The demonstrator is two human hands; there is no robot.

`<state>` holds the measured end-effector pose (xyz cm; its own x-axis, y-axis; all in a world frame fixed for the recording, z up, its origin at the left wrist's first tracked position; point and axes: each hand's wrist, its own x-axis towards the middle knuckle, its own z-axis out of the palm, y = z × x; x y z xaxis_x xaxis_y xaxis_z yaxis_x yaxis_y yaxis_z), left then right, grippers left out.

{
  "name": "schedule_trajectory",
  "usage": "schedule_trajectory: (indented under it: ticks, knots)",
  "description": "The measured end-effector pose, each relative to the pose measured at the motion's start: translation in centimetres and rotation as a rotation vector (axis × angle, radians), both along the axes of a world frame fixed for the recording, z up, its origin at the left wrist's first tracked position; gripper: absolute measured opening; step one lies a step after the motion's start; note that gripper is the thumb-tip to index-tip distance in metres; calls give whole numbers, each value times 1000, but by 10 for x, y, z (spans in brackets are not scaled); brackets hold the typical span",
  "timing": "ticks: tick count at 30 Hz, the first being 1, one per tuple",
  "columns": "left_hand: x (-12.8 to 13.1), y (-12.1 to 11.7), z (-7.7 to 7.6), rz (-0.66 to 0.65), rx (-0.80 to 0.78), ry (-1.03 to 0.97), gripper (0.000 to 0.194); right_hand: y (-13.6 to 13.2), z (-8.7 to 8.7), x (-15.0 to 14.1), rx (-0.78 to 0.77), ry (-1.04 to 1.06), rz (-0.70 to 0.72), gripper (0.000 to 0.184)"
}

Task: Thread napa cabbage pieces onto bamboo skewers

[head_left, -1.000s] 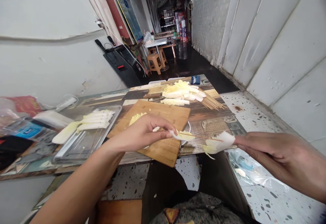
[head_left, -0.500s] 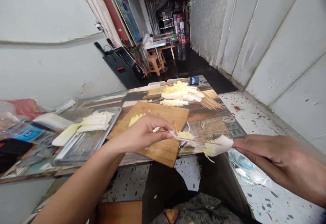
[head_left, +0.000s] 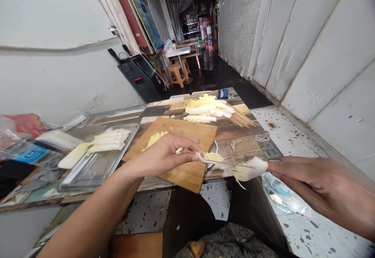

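Note:
My left hand [head_left: 172,154] pinches the white stem end of a napa cabbage leaf [head_left: 213,156] between thumb and fingertips, above the right edge of the cutting board [head_left: 190,174]. A thin bamboo skewer [head_left: 228,163] stretches from that leaf across to a second cabbage leaf [head_left: 254,168], white with a yellow frilled edge. At this second leaf's right end, my right hand [head_left: 313,181] has its fingers closed; the skewer's far end is hidden there. More yellow cabbage [head_left: 156,138] lies on the board, partly behind my left hand.
A metal tray [head_left: 117,162] at the left bears several skewered-looking cabbage strips [head_left: 109,140]. Beyond the board are a cabbage pile [head_left: 209,106], a knife handle [head_left: 175,111], loose bamboo skewers [head_left: 241,116] and a blue box [head_left: 223,94]. Plastic bags [head_left: 285,195] lie low at right.
Very little differs. Both hands keep their grip and place, and the view has shifted slightly.

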<state>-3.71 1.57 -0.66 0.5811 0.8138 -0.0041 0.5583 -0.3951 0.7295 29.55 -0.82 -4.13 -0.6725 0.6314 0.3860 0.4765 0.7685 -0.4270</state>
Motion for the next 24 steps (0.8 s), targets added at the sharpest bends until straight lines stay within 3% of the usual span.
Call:
schedule_trajectory:
  ticks: [7, 15, 24]
  knots:
    - [1, -1, 0, 49, -3, 5, 16, -1, 2, 1, -50, -38, -30, 43]
    - [6, -1, -2, 5, -10, -36, 15, 6, -2, 7, -37, -60, 8, 42]
    - [12, -5, -2, 33, -11, -22, 11, 18, 2, 11, -130, -107, 52, 36]
